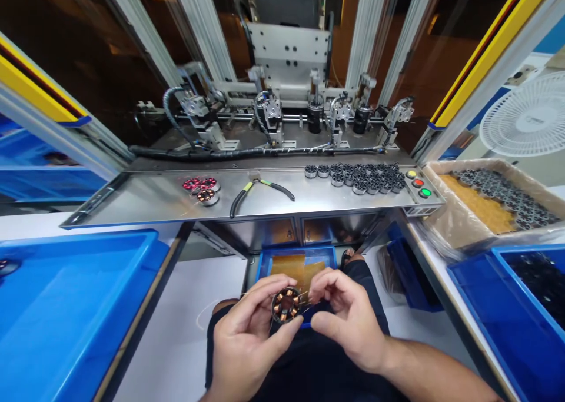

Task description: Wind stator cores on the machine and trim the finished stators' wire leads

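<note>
My left hand [247, 331] grips a small round stator wound with copper wire [286, 305], thumb and fingers curled round its rim, low in the middle over my lap. My right hand [348, 319] is closed in a pinch just right of the stator, holding a thin copper wire end that runs off it. Both hands hover above a small blue tray [278, 259] under the bench.
Steel bench [145, 199] carries three wound stators [202, 188], black-handled cutters [258, 191], several bare stators [359, 177] and coloured buttons [418, 183]. Winding machine [286, 105] stands behind. Blue bins at left [66, 308] and right [521, 308]; a lined box of stators [498, 199] at right.
</note>
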`<state>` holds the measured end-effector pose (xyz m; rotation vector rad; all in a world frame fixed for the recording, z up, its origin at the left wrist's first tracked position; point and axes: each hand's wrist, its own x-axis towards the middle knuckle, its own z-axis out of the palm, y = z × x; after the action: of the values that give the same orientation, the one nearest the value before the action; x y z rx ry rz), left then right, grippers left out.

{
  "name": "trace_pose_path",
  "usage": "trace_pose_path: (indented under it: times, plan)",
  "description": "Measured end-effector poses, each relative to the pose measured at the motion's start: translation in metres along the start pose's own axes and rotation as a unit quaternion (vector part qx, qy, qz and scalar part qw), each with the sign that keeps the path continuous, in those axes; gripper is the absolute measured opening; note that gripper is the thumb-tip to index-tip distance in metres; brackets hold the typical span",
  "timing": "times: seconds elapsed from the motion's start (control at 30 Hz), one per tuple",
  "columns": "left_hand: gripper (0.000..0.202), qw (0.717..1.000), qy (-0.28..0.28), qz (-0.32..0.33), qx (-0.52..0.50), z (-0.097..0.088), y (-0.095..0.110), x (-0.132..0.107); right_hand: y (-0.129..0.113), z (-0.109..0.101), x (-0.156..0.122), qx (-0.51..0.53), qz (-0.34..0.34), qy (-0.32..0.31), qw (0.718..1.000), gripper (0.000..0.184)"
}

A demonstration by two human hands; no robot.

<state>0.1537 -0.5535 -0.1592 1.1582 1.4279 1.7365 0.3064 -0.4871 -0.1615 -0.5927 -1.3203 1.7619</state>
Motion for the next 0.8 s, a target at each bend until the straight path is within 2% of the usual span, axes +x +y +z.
trace_pose_path:
  times: [0.13, 0.27, 0.4, 0.47, 0.57, 0.7, 0.8]
  plan:
    - [0.039, 1.000, -0.015, 0.013, -0.001, -0.001, 0.001, 0.000, -0.001, 0.003, 0.003, -0.006, -0.019, 0.009, 1.000, 0.010]
    - [0.043, 0.999, -0.042, 0.030, 0.014, -0.002, -0.002, -0.002, -0.007, 0.001, 0.007, -0.068, -0.053, 0.040, 0.996, 0.016]
    - [0.049, 0.995, -0.054, 0.075, 0.033, -0.001, -0.005, -0.002, -0.013, -0.001, 0.004, -0.133, -0.077, 0.049, 0.987, 0.018]
    - [0.049, 0.993, -0.052, 0.091, 0.046, 0.000, -0.004, -0.002, -0.014, -0.003, 0.002, -0.154, -0.095, 0.034, 0.983, 0.015]
    - [0.046, 0.994, -0.053, 0.080, 0.050, 0.001, 0.000, 0.001, -0.014, -0.007, 0.001, -0.170, -0.138, 0.004, 0.976, 0.002]
    - [0.044, 0.996, -0.069, 0.052, 0.009, 0.002, 0.008, 0.003, -0.017, -0.012, 0.004, -0.223, -0.204, -0.034, 0.953, 0.023]
    - [0.044, 0.996, -0.076, 0.044, -0.004, 0.002, 0.011, 0.003, -0.020, -0.011, 0.007, -0.254, -0.252, -0.049, 0.932, 0.018]
